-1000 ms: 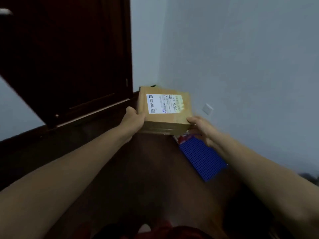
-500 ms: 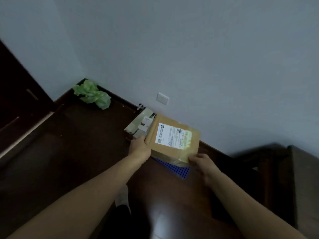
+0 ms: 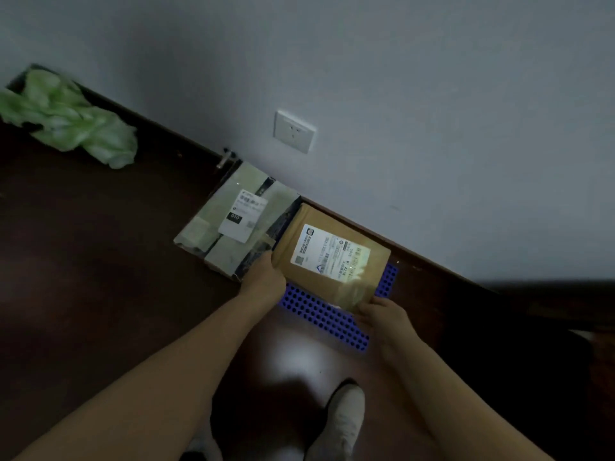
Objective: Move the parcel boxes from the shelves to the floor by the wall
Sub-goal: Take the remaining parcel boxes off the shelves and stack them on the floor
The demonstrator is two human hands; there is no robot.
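Head cam: brown parcel box gripped at two edges, low by wall.
L hand fingers curl on its near-left edge, R hand pinches near-right corner; box hangs over blue mat under the fingertips, can't tell if landed. Risks, imo: L knuckles jam vs taped parcel just beside them; early release = box tips off mat or knocks skirting beyond.

Tan parcel box with white label, blue black-dotted mat, crumpled green bag.
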